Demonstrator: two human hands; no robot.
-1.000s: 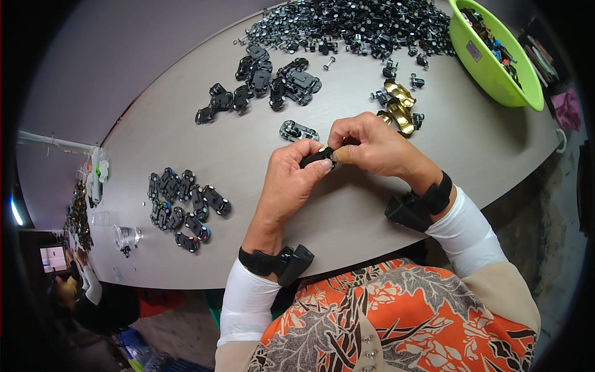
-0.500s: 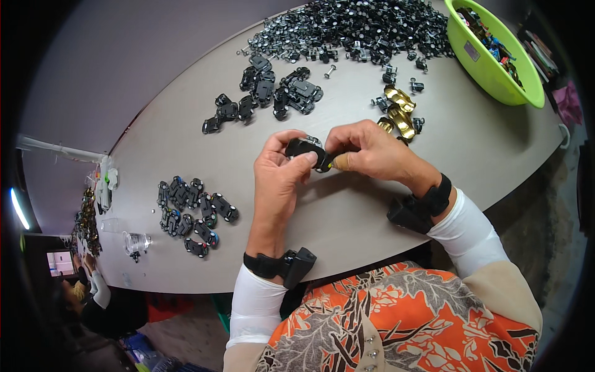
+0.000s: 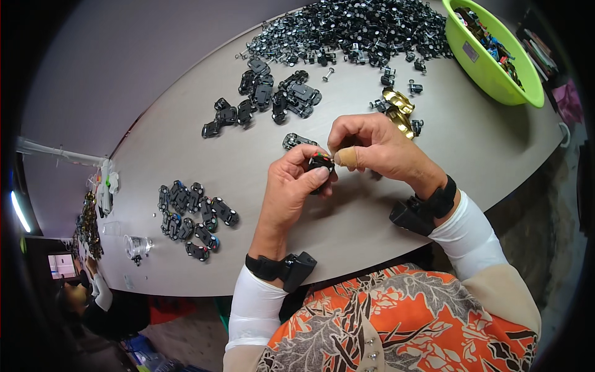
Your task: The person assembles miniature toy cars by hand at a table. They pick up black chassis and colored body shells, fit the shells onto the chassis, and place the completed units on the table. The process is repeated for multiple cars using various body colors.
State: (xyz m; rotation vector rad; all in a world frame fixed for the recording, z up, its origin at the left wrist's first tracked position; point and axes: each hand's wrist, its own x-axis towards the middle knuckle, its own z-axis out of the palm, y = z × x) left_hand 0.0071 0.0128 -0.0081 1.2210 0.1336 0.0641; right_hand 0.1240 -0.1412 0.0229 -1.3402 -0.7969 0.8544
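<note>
My left hand [image 3: 291, 183] is closed around a small black toy car [image 3: 321, 163] with red and green marks on it, the thumb lying across its near side. Against the right end of that car, the fingers of my right hand [image 3: 378, 146] are curled, with a tan wrap on the thumb. Something dark shows under those fingers, too hidden to name. A dark toy car piece with wheels [image 3: 299, 141] lies on the table just beyond my left fingers. Shiny gold car bodies [image 3: 398, 101] lie beyond my right hand, which partly covers them.
A large heap of wheel-and-axle pieces [image 3: 365, 34] covers the far side of the table [image 3: 161, 133]. Black toy cars lie in a far group [image 3: 263, 93] and a left group [image 3: 180, 193]. A green basin [image 3: 517, 93] stands far right; a clear cup [image 3: 135, 245] lies left. Another person [image 3: 102, 307] sits far left.
A toy car piece now lies on the table beyond my left hand, which has moved slightly right and holds a car with coloured marks. My right hand has shifted slightly right and away from me.
</note>
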